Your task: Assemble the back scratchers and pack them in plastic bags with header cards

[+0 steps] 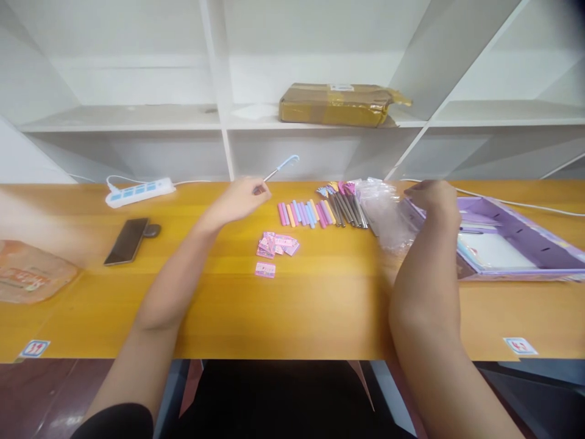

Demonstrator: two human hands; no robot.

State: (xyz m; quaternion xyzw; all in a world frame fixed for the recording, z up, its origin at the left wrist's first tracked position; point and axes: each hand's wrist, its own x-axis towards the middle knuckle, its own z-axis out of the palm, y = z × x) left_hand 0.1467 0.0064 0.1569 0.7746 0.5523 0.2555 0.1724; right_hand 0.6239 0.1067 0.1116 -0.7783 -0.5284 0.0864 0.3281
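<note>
My left hand [245, 198] is closed round the metal shaft of a small back scratcher [287, 163], whose light-blue clawed end points up to the right. My right hand [432, 196] has its fingers curled beside a heap of clear plastic bags [381, 210], over the left edge of a purple box [498, 274]; what they grip is hidden. Between the hands lie several metal-shafted back scratchers [347, 207] with blue, yellow and pink heads. Left of these is a row of pastel tubes [305, 213]. Small pink printed cards [278, 242] lie in a loose pile, with a single card [265, 269] nearer me.
A power strip [140, 192], a dark phone [127, 241] and a small dark object [152, 230] lie to the left. An orange-brown bag [31, 271] sits at the far left. A taped cardboard box [338, 105] rests on the white shelf [150, 119] behind.
</note>
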